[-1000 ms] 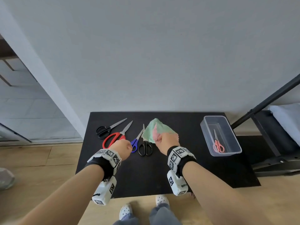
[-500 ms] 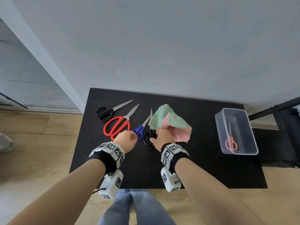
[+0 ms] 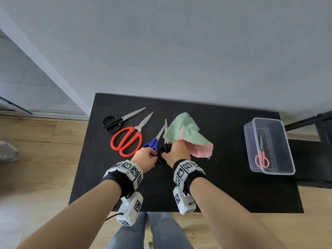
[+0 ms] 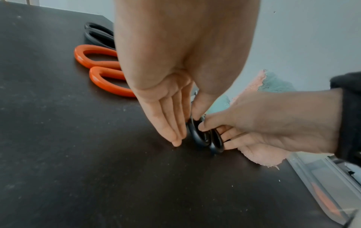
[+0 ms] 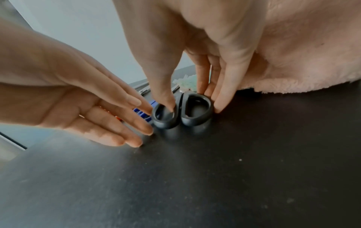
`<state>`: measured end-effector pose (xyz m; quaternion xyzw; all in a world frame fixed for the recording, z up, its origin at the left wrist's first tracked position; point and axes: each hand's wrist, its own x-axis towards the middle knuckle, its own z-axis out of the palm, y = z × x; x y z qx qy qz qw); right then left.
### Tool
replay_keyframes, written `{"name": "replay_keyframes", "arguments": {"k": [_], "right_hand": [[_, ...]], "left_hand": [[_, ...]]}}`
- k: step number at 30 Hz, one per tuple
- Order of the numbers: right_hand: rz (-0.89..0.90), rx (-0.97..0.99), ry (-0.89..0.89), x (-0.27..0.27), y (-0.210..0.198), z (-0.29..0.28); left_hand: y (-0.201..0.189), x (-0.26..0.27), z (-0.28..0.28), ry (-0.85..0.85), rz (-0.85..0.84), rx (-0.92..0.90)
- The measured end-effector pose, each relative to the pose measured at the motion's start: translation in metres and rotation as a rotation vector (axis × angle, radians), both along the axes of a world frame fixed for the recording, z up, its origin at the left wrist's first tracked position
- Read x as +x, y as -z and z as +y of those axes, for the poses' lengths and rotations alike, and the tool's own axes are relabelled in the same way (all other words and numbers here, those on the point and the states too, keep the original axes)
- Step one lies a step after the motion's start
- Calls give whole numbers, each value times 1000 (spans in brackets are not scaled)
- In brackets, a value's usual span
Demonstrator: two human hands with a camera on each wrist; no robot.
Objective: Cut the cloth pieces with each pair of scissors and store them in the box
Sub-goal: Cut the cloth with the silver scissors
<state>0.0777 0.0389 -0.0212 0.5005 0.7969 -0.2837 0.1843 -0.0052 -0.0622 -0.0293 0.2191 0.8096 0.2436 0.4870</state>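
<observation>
The black scissors (image 3: 165, 126) lie shut on the black table, blades pointing away. My right hand (image 3: 173, 152) is on their handles (image 5: 197, 111): the thumb tip sits in the left loop and the fingers (image 5: 219, 98) press the outside of the right loop. The green and pink cloth (image 3: 188, 135) lies on the table and drapes against that hand (image 5: 302, 61); whether the hand grips it is hidden. My left hand (image 3: 150, 155) has straight fingers (image 4: 175, 137) that touch the table and the left loop (image 4: 199, 137).
Left of the hands lie blue scissors (image 3: 151, 143), large red scissors (image 3: 127, 141) and another black pair (image 3: 115, 121). A clear plastic box (image 3: 289, 155) stands at the table's right with small pink scissors (image 3: 262, 157) inside. A wall runs behind the table.
My right hand has come down with the cloth onto the table and taken the black scissors' handles. My left hand has slid right to the same handles. The view has tilted down.
</observation>
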Motion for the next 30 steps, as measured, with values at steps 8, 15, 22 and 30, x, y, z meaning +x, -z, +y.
{"name": "replay_keyframes", "arguments": {"k": [8, 15, 22, 30], "right_hand": [[97, -28, 88, 4, -3, -12], [313, -117, 126, 11, -24, -15], [635, -295, 197, 2, -60, -12], [819, -400, 276, -9, -99, 1]], "left_hand": [[-2, 3, -9, -86, -103, 72], [-26, -5, -19, -278, -241, 170], [-69, -29, -22, -302, -213, 268], [-108, -48, -21, -272, -176, 445]]}}
